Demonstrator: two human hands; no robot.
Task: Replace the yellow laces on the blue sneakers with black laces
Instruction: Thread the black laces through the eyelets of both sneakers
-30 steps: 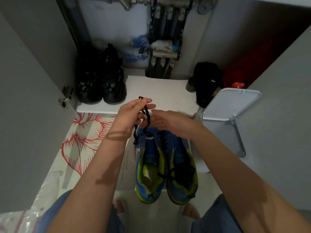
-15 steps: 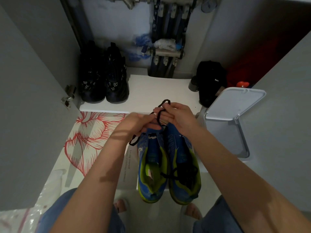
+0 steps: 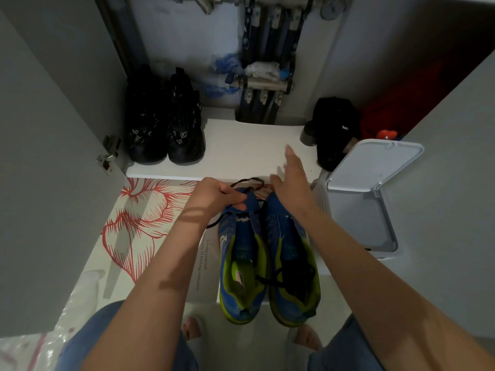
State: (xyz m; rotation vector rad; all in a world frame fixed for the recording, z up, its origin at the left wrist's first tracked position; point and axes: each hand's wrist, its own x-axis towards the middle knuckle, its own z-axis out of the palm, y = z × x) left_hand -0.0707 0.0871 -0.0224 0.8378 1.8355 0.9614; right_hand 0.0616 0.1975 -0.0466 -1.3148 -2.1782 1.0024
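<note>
Head view: left hand (image 3: 214, 200) pinches black lace (image 3: 249, 180); right hand (image 3: 291, 186) splayed, empty, over blue sneakers (image 3: 281, 231).

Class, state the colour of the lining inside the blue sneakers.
Lime yellow-green lining inside the blue sneakers, clearest in the head view.

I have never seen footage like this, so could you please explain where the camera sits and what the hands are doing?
There is no machine: a person wears one camera on the head, looking down at their own bare hands. A pair of blue sneakers lies before them. The left hand pinches a black lace at one sneaker's toe; the right hand is open and holds nothing. Behind stand black shoes on a white shelf, with an open bin to the right.
</note>
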